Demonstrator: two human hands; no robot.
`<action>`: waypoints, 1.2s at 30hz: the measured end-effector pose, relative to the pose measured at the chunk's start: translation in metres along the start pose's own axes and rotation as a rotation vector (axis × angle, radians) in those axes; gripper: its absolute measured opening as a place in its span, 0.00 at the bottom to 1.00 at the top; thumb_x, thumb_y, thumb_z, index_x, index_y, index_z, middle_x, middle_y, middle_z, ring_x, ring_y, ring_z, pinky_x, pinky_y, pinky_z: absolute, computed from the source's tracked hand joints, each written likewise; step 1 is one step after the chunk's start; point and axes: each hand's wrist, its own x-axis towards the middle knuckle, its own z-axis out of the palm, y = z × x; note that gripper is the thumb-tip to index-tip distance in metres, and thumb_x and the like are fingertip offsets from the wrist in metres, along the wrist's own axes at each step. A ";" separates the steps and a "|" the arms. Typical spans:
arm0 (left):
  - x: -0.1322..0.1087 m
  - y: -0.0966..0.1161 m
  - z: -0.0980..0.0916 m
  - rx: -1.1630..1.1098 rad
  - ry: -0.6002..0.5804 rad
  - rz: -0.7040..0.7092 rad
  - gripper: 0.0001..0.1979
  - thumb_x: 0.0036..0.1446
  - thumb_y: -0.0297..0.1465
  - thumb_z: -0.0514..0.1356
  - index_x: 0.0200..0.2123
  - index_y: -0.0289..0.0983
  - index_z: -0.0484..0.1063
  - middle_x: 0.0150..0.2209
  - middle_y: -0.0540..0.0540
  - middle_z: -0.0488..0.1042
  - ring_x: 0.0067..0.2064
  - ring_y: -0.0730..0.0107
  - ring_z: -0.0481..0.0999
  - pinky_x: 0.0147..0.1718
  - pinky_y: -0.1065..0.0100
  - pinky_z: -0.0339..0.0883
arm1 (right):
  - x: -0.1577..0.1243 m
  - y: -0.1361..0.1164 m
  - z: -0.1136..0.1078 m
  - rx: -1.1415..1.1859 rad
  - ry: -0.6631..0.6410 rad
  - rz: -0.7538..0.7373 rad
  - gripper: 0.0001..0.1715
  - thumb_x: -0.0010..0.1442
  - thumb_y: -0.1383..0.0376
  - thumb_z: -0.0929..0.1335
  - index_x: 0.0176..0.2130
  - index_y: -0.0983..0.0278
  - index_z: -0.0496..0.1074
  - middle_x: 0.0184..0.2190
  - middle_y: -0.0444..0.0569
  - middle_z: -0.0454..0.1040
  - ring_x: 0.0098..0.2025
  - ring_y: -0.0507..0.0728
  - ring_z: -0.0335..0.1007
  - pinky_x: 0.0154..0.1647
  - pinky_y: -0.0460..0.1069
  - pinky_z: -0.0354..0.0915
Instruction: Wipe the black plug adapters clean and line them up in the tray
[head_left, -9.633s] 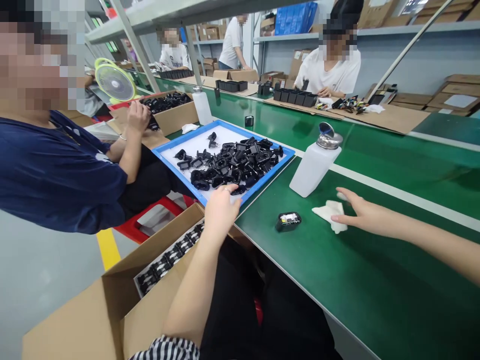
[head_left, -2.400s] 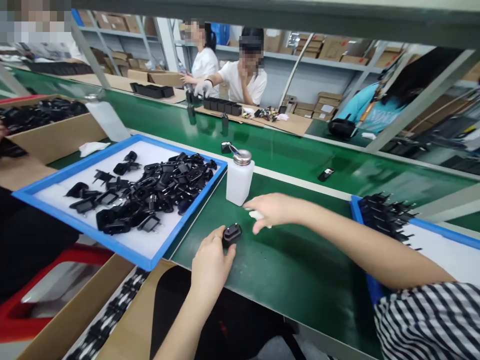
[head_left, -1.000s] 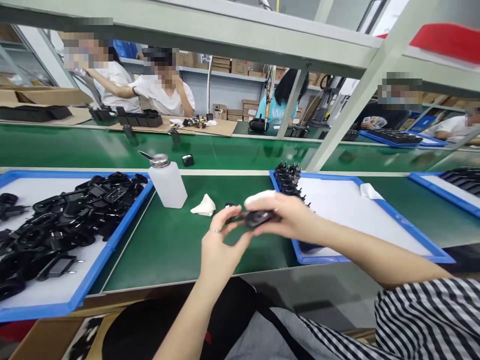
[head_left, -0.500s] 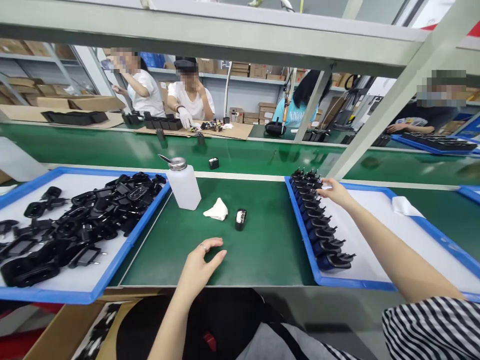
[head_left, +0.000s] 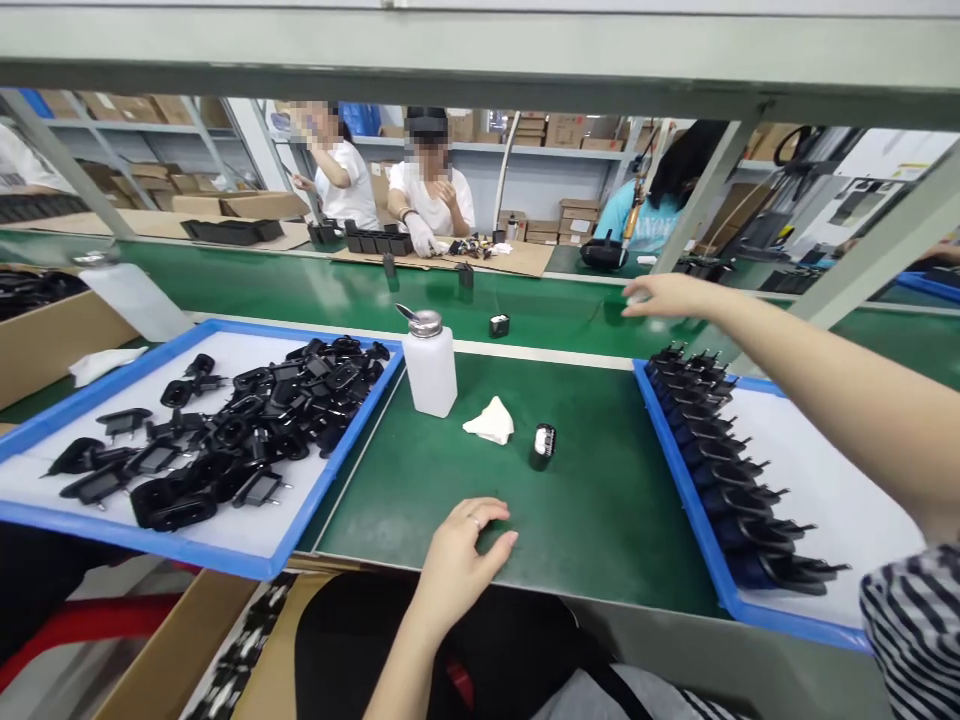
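My left hand (head_left: 466, 555) rests at the front edge of the green bench (head_left: 600, 530), thumb and fingers apart, holding nothing. Beyond it lies a small black plug housing (head_left: 543, 447) with a pale, metallic inside showing. Beside that are a crumpled white cloth (head_left: 491, 420) and a white pump bottle (head_left: 431, 370) with a metal top. My right hand (head_left: 664, 296) reaches out over the green belt (head_left: 555, 318), fingers stretched and apart, with nothing visible in it. Below that hand, black plug adapters (head_left: 720, 460) stand in rows along the left side of the right tray (head_left: 679, 490).
A blue-rimmed tray (head_left: 311, 520) on the left bears a heap of black plug pieces (head_left: 277, 410). A small black housing (head_left: 499, 325) sits on the belt. A slanted post (head_left: 847, 235) rises at the right. Several co-workers sit across the belt.
My right hand has left the rows of plug adapters and moved forward over the belt. My left hand stays open near the bench edge. The view has turned to the right.
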 end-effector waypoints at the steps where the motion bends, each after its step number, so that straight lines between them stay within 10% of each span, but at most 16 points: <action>1: 0.000 0.000 0.000 0.013 -0.005 0.007 0.07 0.47 0.30 0.52 0.32 0.38 0.66 0.38 0.46 0.70 0.41 0.69 0.67 0.42 0.64 0.61 | 0.016 -0.018 -0.002 -0.050 -0.073 -0.009 0.20 0.50 0.63 0.64 0.44 0.67 0.62 0.39 0.53 0.67 0.38 0.57 0.64 0.35 0.49 0.61; 7: -0.003 0.002 -0.001 0.002 0.006 0.039 0.07 0.48 0.30 0.53 0.32 0.39 0.66 0.36 0.46 0.70 0.40 0.69 0.67 0.39 0.66 0.63 | 0.086 -0.104 0.049 -0.216 -0.157 -0.021 0.36 0.46 0.65 0.65 0.53 0.68 0.50 0.49 0.62 0.55 0.42 0.62 0.62 0.32 0.50 0.60; 15: 0.020 0.011 0.009 0.074 0.075 -0.236 0.16 0.45 0.32 0.54 0.40 0.37 0.63 0.38 0.45 0.69 0.39 0.63 0.67 0.37 0.62 0.63 | 0.100 -0.104 0.072 -0.313 -0.158 -0.181 0.25 0.49 0.67 0.63 0.48 0.67 0.56 0.45 0.59 0.61 0.41 0.60 0.62 0.32 0.47 0.57; 21: 0.056 0.033 0.035 0.233 0.117 -0.304 0.29 0.42 0.35 0.58 0.47 0.31 0.56 0.44 0.36 0.64 0.43 0.56 0.65 0.35 0.62 0.62 | 0.070 -0.095 0.032 -0.464 -0.287 -0.217 0.22 0.42 0.66 0.67 0.40 0.62 0.64 0.37 0.53 0.66 0.35 0.60 0.64 0.26 0.48 0.55; 30: 0.076 0.042 0.044 0.421 0.107 -0.239 0.14 0.45 0.33 0.55 0.36 0.33 0.64 0.32 0.41 0.70 0.36 0.60 0.68 0.33 0.63 0.61 | -0.022 -0.141 0.008 -0.332 -0.669 -0.199 0.26 0.38 0.72 0.70 0.40 0.62 0.66 0.21 0.45 0.67 0.24 0.57 0.64 0.23 0.49 0.56; 36: 0.052 0.024 0.008 0.389 0.162 -0.356 0.13 0.43 0.30 0.53 0.36 0.37 0.65 0.28 0.45 0.71 0.33 0.61 0.70 0.29 0.65 0.62 | -0.061 -0.193 -0.008 -0.512 -0.499 -0.382 0.15 0.38 0.72 0.69 0.31 0.62 0.69 0.23 0.47 0.67 0.31 0.61 0.63 0.28 0.51 0.55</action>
